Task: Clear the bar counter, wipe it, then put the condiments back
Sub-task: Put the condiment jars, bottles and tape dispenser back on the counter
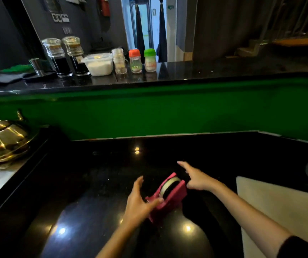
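A person's left hand (140, 203) pinches the near end of a pink tape dispenser (170, 194) on a glossy black worktop (93, 183). The thumb presses over the top edge and the forefinger stands straight. The right hand (196, 178), fingers spread and holding nothing, hovers just beside the dispenser's far corner; whether it touches cannot be told. The dispenser sits tilted, with a pale roll of tape (171, 181) showing between its sides. It looks like stiff plastic, light enough for one hand. It is probably best gripped across the flat sides, clear of the cutter end, since the polished top may let it skid.

A white board (279, 211) lies to the right and a brass pot (2, 138) stands at left. Beyond a green panel (168, 112), the condiments line the raised bar counter (223, 71):

- two dark sauce bottles (56, 58)
- a white tub (98, 65)
- a clear shaker (119, 61)
- a red-capped jar (135, 61)
- a green-capped jar (150, 60)

The bottles appear to be glass, so likely slick and breakable, and are better held round the body than by the cap.
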